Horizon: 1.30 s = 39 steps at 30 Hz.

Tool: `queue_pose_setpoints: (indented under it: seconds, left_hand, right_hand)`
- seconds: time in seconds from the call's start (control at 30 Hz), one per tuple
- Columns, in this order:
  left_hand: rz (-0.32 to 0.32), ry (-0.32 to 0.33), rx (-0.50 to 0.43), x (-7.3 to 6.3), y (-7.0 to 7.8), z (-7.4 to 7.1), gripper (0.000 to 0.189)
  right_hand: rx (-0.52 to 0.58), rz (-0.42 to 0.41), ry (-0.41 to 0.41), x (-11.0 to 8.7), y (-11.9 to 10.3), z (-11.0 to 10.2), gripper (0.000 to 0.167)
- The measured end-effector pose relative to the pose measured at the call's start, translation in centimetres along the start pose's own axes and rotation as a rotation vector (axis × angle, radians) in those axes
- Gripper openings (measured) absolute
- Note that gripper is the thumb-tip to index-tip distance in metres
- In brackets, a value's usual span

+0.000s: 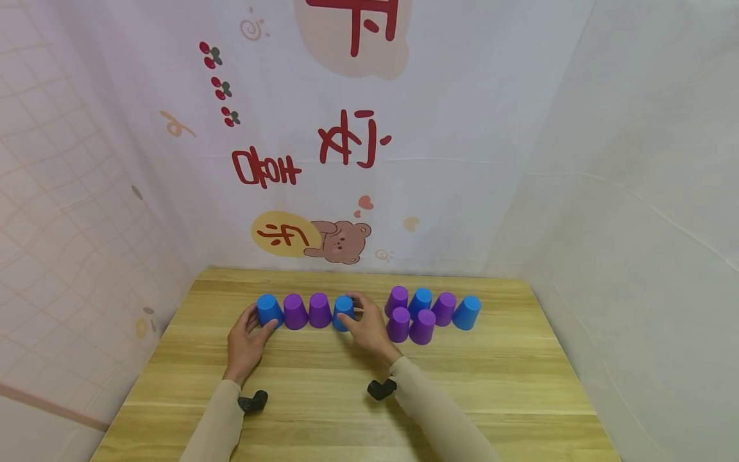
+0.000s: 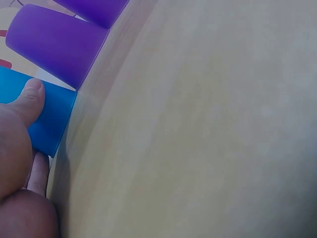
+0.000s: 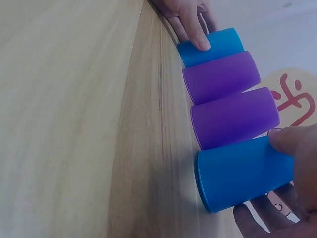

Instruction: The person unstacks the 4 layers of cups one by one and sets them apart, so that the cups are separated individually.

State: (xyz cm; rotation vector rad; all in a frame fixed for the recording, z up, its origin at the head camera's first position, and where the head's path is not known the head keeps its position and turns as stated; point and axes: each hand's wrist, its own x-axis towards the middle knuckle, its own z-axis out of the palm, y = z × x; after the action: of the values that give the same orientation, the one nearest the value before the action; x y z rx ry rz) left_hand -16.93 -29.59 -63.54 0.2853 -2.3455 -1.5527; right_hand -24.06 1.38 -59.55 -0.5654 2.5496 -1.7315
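Note:
A row of upturned cups stands on the table: a blue cup [image 1: 268, 308] at the left end, two purple cups [image 1: 296, 312] in the middle, and a second blue cup [image 1: 343, 303] at the right end. My left hand [image 1: 245, 348] holds the left blue cup, thumb on its near side and fingers around its outer side. With thumb in front and fingers at the far right side, my right hand [image 1: 371, 329] grips the right blue cup. In the right wrist view, this blue cup [image 3: 242, 171] stands beside a purple cup [image 3: 235, 119], side by side.
Right of my right hand, more upturned cups stand in a group: a back line of purple and blue cups [image 1: 467, 313], with two purple cups [image 1: 423, 327] in front. The wooden table [image 1: 323, 398] meets a printed cloth backdrop [image 1: 450, 192] behind the cups.

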Motion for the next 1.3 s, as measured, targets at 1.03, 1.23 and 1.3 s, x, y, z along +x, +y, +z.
queue_pose_setpoints:
  seconds: [1.03,1.23,1.3]
  left_hand:
    - [-0.013,0.003,-0.004,-0.1,0.3,0.2,0.075]
    - [-0.015,-0.001,0.002,-0.2,0.4,0.2,0.074]
    - [-0.014,-0.002,0.005,-0.2,0.3,0.2,0.074]
  right_hand:
    - [-0.017,0.012,0.041,-1.4,-4.0,-4.6,0.049]
    - [-0.005,-0.060,0.064,-2.1,-5.0,-6.2,0.051]
    - [-0.005,-0.086,0.078,-2.3,-5.2,-6.6,0.052]
